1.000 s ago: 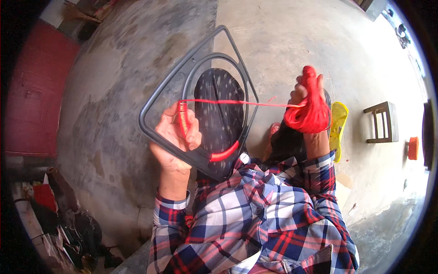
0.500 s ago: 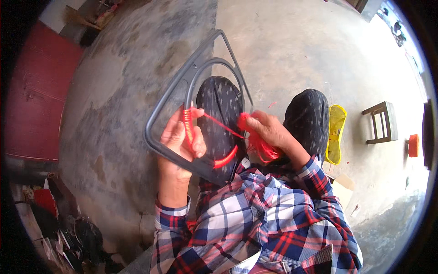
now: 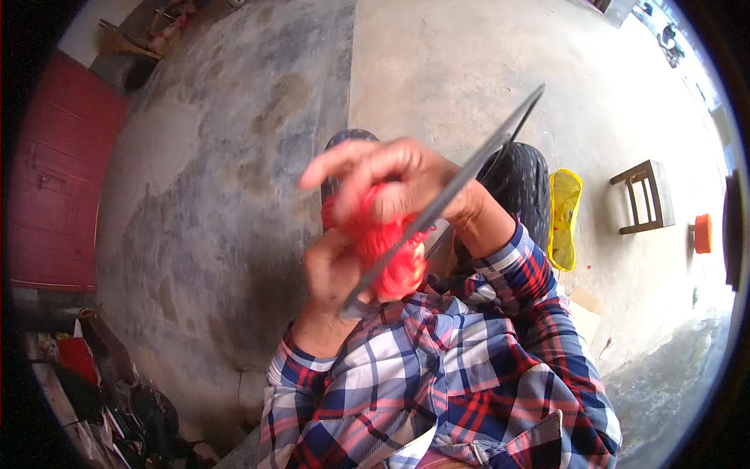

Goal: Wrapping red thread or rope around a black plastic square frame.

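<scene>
A dark triangular frame (image 3: 458, 180) is tilted so that I see it almost edge-on, slanting from upper right down to my lap. My left hand (image 3: 330, 270), blurred, is closed at its lower end, with the fingers partly hidden. The hank of red cord (image 3: 392, 270) hangs in front of my body between both hands. Over its top lies my right hand (image 3: 394, 176), its wrist behind the frame's edge; some fingers stick out to the left while the others curl on the cord. The cord-wrapped inner ring cannot be made out.
My knees (image 3: 519, 180) in dark patterned trousers are below the frame. On the concrete floor to the right are a yellow plastic container (image 3: 564, 220), a small wooden stool (image 3: 648, 197) and an orange object (image 3: 703, 234). Clutter (image 3: 117, 391) lies at lower left, near a dark red door (image 3: 58, 172).
The frame has turned from nearly face-on to edge-on, its tip swinging right. My right hand has moved left and up with the red cord, close to my left hand.
</scene>
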`<action>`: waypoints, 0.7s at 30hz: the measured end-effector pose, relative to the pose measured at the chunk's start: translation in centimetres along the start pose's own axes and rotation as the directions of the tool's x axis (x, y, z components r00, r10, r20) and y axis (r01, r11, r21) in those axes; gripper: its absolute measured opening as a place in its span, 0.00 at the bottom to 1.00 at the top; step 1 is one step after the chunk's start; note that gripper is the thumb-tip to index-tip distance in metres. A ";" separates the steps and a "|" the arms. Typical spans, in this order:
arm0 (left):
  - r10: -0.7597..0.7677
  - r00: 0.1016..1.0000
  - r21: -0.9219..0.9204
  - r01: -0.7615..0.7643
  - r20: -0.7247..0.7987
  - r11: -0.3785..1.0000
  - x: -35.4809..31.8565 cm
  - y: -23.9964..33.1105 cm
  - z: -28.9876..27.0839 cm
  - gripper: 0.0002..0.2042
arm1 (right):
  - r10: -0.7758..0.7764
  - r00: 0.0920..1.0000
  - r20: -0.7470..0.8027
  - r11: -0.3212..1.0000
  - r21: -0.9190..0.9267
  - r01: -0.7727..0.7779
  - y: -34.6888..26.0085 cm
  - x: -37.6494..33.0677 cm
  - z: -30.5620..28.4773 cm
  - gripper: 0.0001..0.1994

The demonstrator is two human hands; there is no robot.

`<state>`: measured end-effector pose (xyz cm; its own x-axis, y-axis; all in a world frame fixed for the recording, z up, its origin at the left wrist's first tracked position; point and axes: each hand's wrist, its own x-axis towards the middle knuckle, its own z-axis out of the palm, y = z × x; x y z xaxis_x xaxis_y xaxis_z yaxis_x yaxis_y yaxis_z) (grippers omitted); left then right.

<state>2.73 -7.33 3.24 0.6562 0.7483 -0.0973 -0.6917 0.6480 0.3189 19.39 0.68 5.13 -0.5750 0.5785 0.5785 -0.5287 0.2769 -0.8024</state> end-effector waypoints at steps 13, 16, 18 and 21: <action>0.322 0.930 0.393 -0.233 -0.178 0.890 1.1 0.9 -0.1 0.20 | 0.388 0.731 -0.561 0.896 0.414 -0.157 -1.0 -4.7 3.8 0.25; 0.376 0.926 0.336 -0.341 -0.042 0.878 1.0 0.9 -0.2 0.35 | 0.015 0.842 -0.539 0.993 0.108 0.051 -1.6 -5.3 1.3 0.24; 0.362 0.932 0.396 -0.327 -0.015 0.858 0.7 1.9 -0.3 0.36 | -0.073 0.725 -0.685 0.953 0.165 0.253 -2.7 -5.1 -0.3 0.24; 0.351 0.936 0.321 -0.328 -0.015 0.889 0.1 2.7 -1.1 0.35 | 0.135 0.714 -0.687 0.678 0.590 0.439 -4.5 -6.9 -3.5 0.28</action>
<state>0.59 -5.29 3.05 0.3673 0.9301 0.0071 -0.7332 0.2848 0.6175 27.89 -1.84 4.23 -0.0529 0.9775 0.2040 -0.9791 -0.0106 -0.2031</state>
